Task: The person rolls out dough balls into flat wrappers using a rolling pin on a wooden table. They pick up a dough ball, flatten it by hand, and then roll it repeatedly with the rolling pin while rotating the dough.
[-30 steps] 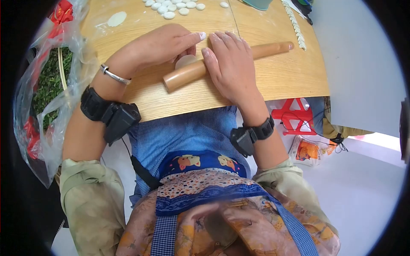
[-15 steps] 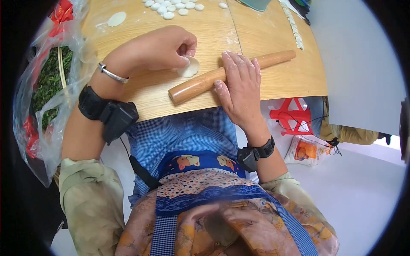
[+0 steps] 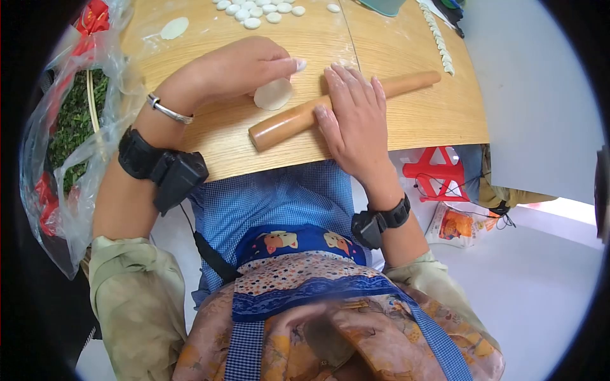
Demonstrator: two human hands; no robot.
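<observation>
My left hand is bent inward over the table, its fingers curled at the upper edge of a thin round dough wrapper. Its thumb points right, above the wrapper, and the other fingertips are mostly hidden. My right hand lies across a wooden rolling pin, thumb on the near side and floury fingers over the top. The pin slants from lower left to upper right, its left end just below the wrapper.
Small dough pieces are grouped at the table's far side, near another flat wrapper. A row of pleated dough lies at right. A plastic bag of greens is at left; a red stool stands beyond the table's edge.
My left thumb has lifted off the wrapper and swung right. The wrapper has shifted slightly left and toward me. My right hand and the rolling pin have barely moved.
</observation>
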